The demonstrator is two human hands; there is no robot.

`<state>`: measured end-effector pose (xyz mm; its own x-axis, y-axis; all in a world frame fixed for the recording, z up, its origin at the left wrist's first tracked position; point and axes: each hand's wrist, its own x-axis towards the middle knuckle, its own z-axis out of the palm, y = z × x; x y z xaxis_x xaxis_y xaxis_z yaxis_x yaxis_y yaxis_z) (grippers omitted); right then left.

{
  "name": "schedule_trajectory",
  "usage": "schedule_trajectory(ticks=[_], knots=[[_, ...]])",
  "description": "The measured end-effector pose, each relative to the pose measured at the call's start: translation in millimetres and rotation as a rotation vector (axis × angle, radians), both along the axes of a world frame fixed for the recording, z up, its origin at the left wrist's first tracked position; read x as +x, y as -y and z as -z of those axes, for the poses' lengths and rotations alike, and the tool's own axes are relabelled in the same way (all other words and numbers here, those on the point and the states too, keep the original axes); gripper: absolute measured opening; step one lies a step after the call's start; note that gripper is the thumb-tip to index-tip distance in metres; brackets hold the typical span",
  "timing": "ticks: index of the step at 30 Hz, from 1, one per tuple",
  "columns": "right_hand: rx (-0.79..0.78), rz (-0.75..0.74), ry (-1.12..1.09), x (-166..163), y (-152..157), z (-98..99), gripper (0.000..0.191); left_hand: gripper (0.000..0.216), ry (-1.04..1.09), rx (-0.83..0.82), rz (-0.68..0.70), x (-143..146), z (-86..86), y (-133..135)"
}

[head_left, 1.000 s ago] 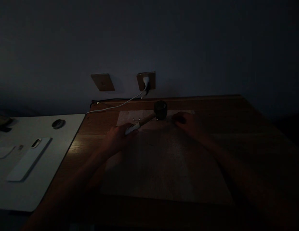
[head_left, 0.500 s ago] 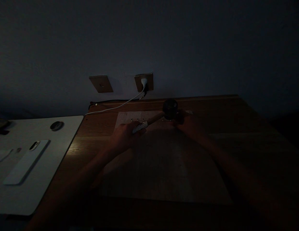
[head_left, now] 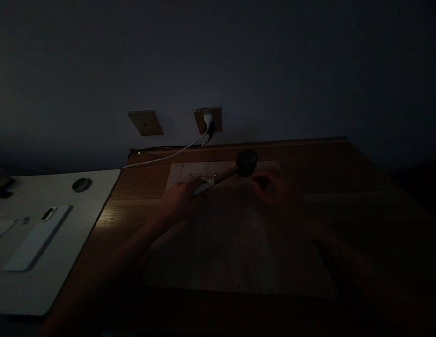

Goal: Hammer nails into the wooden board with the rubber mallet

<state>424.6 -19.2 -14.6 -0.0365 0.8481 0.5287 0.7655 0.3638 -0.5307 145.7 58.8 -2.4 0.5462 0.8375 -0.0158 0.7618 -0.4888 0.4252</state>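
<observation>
My left hand (head_left: 181, 199) is closed around the pale-wrapped grip of a mallet (head_left: 225, 174). Its wooden handle slants up to the right and ends in a dark, round head. Beneath lies a pale board (head_left: 218, 243), with a row of several small metal nails (head_left: 207, 176) standing near its far edge. To the right of the mallet head, apart from it, is my right hand (head_left: 276, 187). Its thumb and fingers curl together in a pinch, blurred and dark, so whatever is between them cannot be made out.
The board rests on a wooden table (head_left: 122, 201) against a wall. A white cable (head_left: 175, 153) runs from a socket (head_left: 216, 120) along the back edge. On the left, a white tabletop (head_left: 84, 224) carries a phone (head_left: 40, 238) and a round dark object (head_left: 81, 184).
My right hand has drawn back from beside the mallet head, slightly down and to the right. The mallet, still in my left hand, has barely shifted.
</observation>
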Motion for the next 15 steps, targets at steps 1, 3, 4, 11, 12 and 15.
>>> schedule_trajectory(ticks=[1,3,4,11,12,15], knots=[[0.010,-0.087,0.035,-9.8,3.8,-4.8,0.014,0.042,0.008,-0.005,-0.012,-0.8,0.7,0.2],[0.002,-0.304,0.165,-31.6,10.4,-11.1,0.019,0.040,0.028,-0.017,-0.036,-2.2,2.3,0.7],[-0.003,-0.384,0.265,-42.8,13.0,-12.3,0.022,0.039,0.041,-0.021,-0.044,-2.8,3.0,1.0],[-0.062,-0.441,0.806,-87.7,22.1,-4.9,0.013,0.040,0.040,-0.032,-0.087,-9.3,-3.1,3.5],[-0.054,-0.445,0.816,-86.2,22.7,-4.0,0.014,0.041,0.042,-0.028,-0.092,-10.6,-4.3,3.6],[-0.058,-0.435,0.745,-67.7,20.9,-0.5,0.017,0.044,0.033,-0.017,-0.126,-13.9,-5.9,2.9]])
